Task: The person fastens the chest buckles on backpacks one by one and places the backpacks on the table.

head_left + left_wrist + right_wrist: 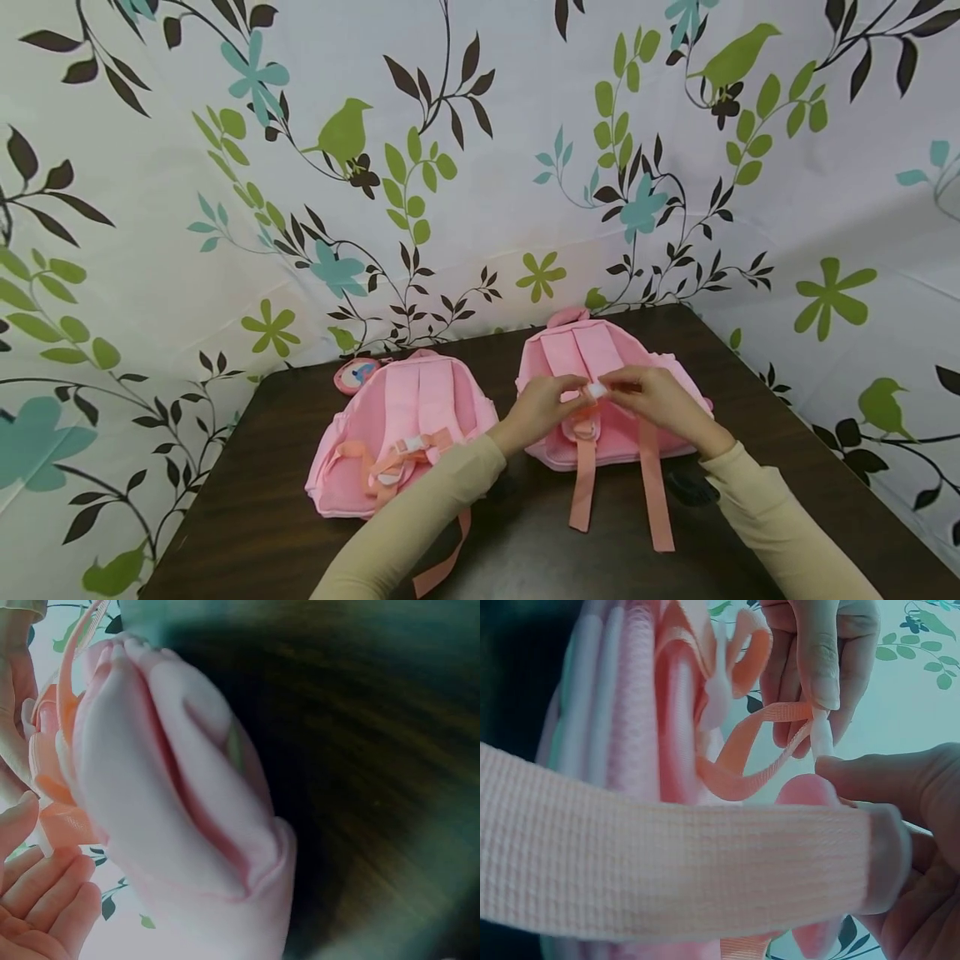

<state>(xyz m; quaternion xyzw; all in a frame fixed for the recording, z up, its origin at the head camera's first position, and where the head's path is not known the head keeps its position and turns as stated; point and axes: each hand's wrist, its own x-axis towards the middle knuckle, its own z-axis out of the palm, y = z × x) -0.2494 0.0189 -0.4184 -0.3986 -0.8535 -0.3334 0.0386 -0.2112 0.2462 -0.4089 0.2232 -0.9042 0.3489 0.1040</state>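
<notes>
Two pink backpacks lie on the dark table, straps upward. On the right backpack, both hands meet at a small white plastic buckle on orange webbing. My left hand pinches the buckle's left side between thumb and fingers. From the other side, my right hand pinches it too. The right wrist view shows the white buckle between both thumbs, with an orange strap loop at it. Whether its halves are joined cannot be told. Two loose orange strap ends hang toward the front.
The left backpack sits beside my left forearm, with a white buckle across its orange straps and a round pink charm at its top. A patterned cloth hangs behind the dark table.
</notes>
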